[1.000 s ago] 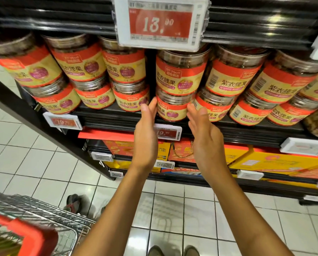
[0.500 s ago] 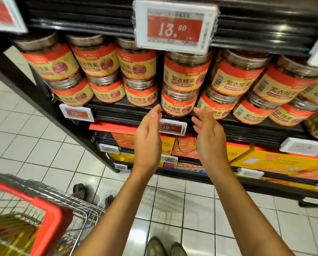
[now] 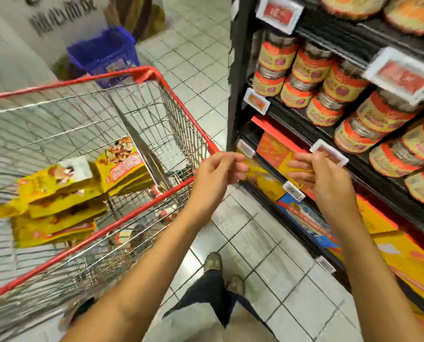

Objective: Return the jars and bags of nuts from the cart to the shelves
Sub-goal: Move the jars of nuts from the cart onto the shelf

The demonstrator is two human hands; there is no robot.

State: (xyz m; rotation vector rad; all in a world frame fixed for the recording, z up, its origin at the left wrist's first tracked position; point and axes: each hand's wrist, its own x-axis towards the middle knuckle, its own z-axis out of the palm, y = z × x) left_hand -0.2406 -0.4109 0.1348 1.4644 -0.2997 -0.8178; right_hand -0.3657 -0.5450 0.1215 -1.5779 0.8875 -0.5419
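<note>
Bags of nuts (image 3: 58, 193) lie stacked in cart (image 3: 144, 74) at left, jars (image 3: 312, 77) fill shelf (image 3: 302, 119) at right; left hand (image 3: 213, 178) & right hand (image 3: 329, 181) hover btwn, each grip loosely curled, empty, prob. free for bags.

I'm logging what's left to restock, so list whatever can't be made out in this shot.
Head view, all four:
- Price tags: motion blur, figures unreadable.
- Yellow bags in the cart: blurred, cut by the left edge; count unclear.
- Top-shelf jars: cut off by the upper edge.
- Beneath the bags: hidden by them; whether jars remain in the cart cannot be told.
</note>
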